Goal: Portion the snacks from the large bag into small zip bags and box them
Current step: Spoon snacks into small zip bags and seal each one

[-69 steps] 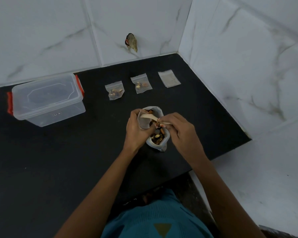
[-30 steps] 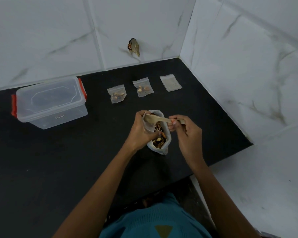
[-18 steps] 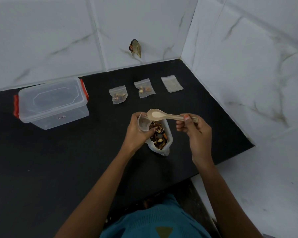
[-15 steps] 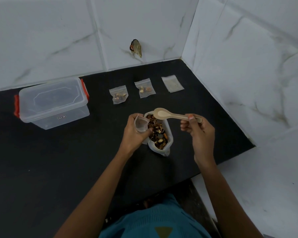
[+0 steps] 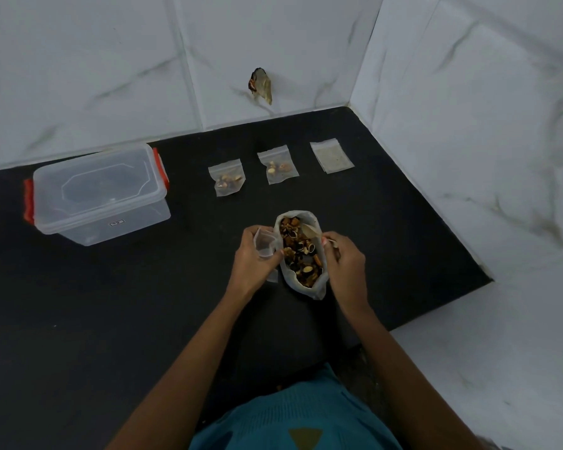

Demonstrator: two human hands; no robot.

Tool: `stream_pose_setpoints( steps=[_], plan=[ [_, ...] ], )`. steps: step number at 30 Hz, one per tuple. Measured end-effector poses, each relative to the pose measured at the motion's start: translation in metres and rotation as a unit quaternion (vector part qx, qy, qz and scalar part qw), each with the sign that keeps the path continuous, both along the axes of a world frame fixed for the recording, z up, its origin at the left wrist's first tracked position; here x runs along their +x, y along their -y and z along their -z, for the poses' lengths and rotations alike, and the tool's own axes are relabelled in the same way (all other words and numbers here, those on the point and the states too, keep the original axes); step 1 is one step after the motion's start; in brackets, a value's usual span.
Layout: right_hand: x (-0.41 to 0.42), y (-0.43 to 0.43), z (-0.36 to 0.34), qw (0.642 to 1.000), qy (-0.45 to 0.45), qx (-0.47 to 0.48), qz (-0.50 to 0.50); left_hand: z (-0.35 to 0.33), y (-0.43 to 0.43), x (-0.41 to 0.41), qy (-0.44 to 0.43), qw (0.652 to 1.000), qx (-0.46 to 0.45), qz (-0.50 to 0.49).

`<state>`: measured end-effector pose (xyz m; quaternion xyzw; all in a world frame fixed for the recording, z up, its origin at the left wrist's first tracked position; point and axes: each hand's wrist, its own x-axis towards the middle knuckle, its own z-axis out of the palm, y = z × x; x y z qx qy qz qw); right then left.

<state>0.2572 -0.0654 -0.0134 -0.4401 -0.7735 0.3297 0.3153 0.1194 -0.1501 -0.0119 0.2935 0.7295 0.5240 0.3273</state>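
The large bag of mixed snacks (image 5: 301, 254) stands open on the black counter (image 5: 111, 319). My left hand (image 5: 254, 258) holds a small clear zip bag (image 5: 263, 243) open just left of the large bag's rim. My right hand (image 5: 345, 264) grips a pale wooden spoon (image 5: 309, 229) whose bowl dips into the snacks at the bag's far right side. Two filled small zip bags (image 5: 227, 180) (image 5: 277, 168) lie further back. A stack of empty zip bags (image 5: 331, 156) lies to their right.
A clear plastic box (image 5: 98, 193) with red latches and its lid on sits at the back left. Tiled walls close the back and right sides. The counter's front right edge (image 5: 436, 306) drops to a pale floor.
My right hand has lowered the spoon from above the large bag into the snacks. My left hand has shifted the small zip bag slightly left, off the large bag's mouth.
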Motion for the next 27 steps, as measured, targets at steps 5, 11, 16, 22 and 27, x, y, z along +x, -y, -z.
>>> stream_pose_setpoints(
  steps=[5,11,16,22,27],
  plan=[
    [-0.004,-0.006,0.006,1.000,-0.010,0.019,0.013,0.006,-0.007,-0.002,0.009,1.000,-0.018,0.017],
    [-0.013,-0.006,0.013,1.000,-0.010,0.020,-0.001,0.010,-0.015,-0.004,0.032,0.998,-0.035,0.032],
    [-0.013,-0.014,0.009,0.989,-0.087,-0.102,0.062,0.010,-0.016,-0.007,0.054,0.998,-0.028,0.024],
    [-0.014,-0.025,0.008,0.939,-0.171,-0.261,0.146,0.013,-0.017,-0.008,0.070,0.997,-0.026,0.027],
    [-0.018,-0.021,0.008,0.928,-0.188,-0.279,0.160,0.012,-0.017,-0.007,0.071,0.997,-0.021,0.028]
  ],
)
